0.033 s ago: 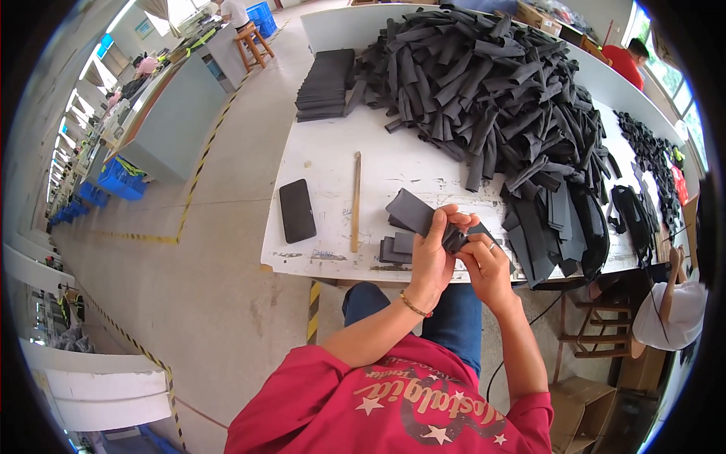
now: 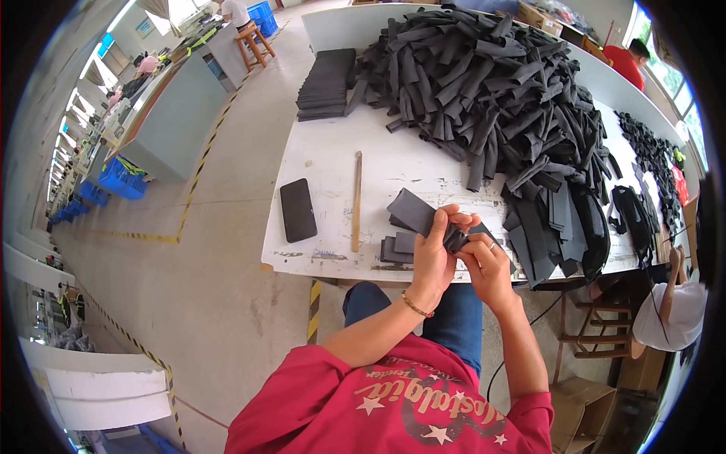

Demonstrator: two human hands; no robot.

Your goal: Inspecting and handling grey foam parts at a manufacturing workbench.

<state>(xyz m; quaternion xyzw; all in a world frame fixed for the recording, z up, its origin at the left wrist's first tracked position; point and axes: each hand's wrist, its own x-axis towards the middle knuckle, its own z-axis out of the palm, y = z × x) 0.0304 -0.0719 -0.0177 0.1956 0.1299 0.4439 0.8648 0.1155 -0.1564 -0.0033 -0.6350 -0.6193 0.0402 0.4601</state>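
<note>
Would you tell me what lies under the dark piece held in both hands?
Under the dark piece a few flat dark pieces lie on the white table; the hands cover whatever lies further right.

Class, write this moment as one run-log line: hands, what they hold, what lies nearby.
left hand + right hand: both gripping dark foam piece | near: small foam stack, wooden stick, black phone | behind: large foam pile

Left hand (image 2: 432,253): raised, fingers curled closed, thumb uppermost, wrist bent. Right hand (image 2: 488,266): just beside it, fingers pinched closed. Both forearms extended forward.
</note>
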